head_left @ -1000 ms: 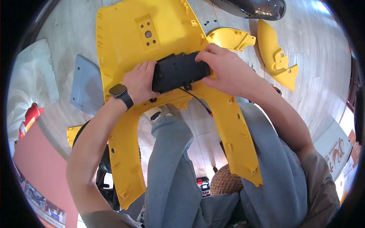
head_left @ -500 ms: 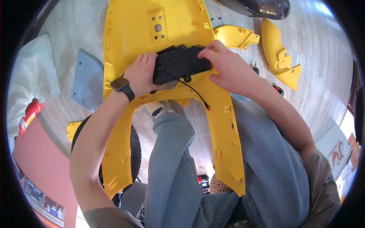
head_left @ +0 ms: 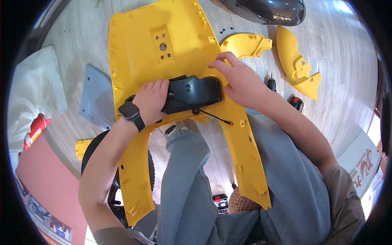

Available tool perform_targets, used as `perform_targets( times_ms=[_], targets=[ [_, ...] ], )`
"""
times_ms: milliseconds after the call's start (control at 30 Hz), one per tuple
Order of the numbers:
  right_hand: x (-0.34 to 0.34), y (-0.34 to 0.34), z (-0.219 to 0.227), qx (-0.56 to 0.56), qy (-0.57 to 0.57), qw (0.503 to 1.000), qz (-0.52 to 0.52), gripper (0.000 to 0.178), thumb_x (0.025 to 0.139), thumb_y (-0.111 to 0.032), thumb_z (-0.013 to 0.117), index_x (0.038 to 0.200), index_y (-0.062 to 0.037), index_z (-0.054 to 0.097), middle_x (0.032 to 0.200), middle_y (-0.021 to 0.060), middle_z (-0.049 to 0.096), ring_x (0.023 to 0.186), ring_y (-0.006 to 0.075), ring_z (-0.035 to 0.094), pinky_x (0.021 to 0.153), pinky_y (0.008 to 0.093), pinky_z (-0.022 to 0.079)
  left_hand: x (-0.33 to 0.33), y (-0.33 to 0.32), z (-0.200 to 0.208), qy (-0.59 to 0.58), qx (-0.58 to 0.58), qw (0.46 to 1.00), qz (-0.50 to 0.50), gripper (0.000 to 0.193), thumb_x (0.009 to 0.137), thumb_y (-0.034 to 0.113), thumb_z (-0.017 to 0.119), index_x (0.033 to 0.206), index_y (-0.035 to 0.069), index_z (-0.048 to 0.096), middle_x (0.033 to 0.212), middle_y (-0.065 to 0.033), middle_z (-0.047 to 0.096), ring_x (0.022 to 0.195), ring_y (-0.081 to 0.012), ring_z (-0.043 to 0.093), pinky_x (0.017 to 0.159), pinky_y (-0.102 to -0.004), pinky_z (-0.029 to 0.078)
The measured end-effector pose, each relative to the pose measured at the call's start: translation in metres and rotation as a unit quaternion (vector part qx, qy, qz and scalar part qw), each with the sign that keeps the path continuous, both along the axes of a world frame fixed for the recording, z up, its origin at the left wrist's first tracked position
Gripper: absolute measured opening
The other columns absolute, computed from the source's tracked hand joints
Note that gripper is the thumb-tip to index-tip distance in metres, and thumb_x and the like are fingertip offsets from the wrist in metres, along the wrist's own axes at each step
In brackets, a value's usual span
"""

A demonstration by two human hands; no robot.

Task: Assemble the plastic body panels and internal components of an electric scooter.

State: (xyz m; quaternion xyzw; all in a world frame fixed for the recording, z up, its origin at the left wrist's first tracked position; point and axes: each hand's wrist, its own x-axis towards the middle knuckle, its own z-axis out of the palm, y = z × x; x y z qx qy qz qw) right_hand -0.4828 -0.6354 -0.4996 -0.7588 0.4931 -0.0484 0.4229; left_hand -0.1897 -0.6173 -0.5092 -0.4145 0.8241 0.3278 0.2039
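The scene is brightly lit, with pale glare on the plank floor (head_left: 330, 81) at the far right, overexposed patches along the near right edge, small highlights on the glossy dark shell (head_left: 273, 11), and a softer sheen on the black housing (head_left: 208, 87). Shadows are soft and shallow, with mild shading on the yellow panel (head_left: 134, 49) beside the right hand (head_left: 245, 83). Central detail is crisp, whereas fisheye distortion bends straight edges toward the rim, the printed sheet (head_left: 49, 222) at the near left renders softly, and black vignetting masks the corners.
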Motion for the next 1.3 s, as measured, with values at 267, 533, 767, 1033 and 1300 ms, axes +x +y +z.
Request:
perform_targets(
  times_ms=[267,533,767,1033,1300],
  targets=[
    [0.002,0.0,-0.002,-0.008,-0.005,1.0,0.026,0.044,0.078,0.01,0.057,0.12,-0.005,0.058,0.129,0.0172,0.05,0.103,0.0431,0.063,0.089,0.0493,0.054,0.002,0.021,-0.015,-0.004,0.007,0.998,0.061,0.097,0.064,0.021,0.089,0.141,-0.004,0.037,0.127,-0.0229,0.054,0.119,-0.041,0.054,0.102,-0.0459,0.046],
    [0.0,0.009,0.0,0.015,-0.019,0.999,0.026,0.041,0.077,0.009,0.058,0.115,-0.0056,0.06,0.124,0.0159,0.053,0.1,0.0413,0.064,0.088,0.0488,0.054,0.002,0.037,-0.009,0.032,-0.057,0.998,0.021,0.099,0.065,0.017,0.087,0.145,-0.007,0.034,0.131,-0.0241,0.052,0.127,-0.0398,0.05,0.111,-0.0479,0.039],
    [-0.012,0.04,-0.011,0.041,-0.002,0.996,0.074,0.038,0.076,0.006,0.061,0.112,-0.0075,0.061,0.117,0.0145,0.057,0.094,0.0392,0.066,0.082,0.0477,0.055,-0.004,0.062,-0.021,0.01,-0.14,0.99,-0.003,0.079,0.076,0.012,0.073,0.144,-0.008,0.038,0.139,-0.0237,0.05,0.135,-0.0368,0.046,0.116,-0.0503,0.034],
    [-0.019,0.045,-0.009,0.028,0.015,0.995,0.095,0.033,0.078,0.001,0.063,0.109,-0.007,0.061,0.113,0.0132,0.059,0.09,0.0365,0.067,0.077,0.0457,0.056,-0.016,0.068,-0.015,0.01,-0.141,0.989,0.043,0.062,0.084,0.006,0.058,0.144,-0.004,0.042,0.139,-0.0195,0.052,0.135,-0.0334,0.047,0.117,-0.0509,0.032],
    [-0.016,0.043,0.003,0.0,0.091,0.989,0.119,0.034,0.079,-0.004,0.066,0.112,-0.0081,0.06,0.112,0.0112,0.059,0.085,0.0326,0.069,0.069,0.0444,0.057,-0.018,0.059,-0.009,0.015,-0.102,0.992,0.067,0.072,0.072,0.002,0.069,0.141,0.0,0.046,0.135,-0.0175,0.055,0.129,-0.0333,0.051,0.116,-0.0484,0.035]
  ],
)
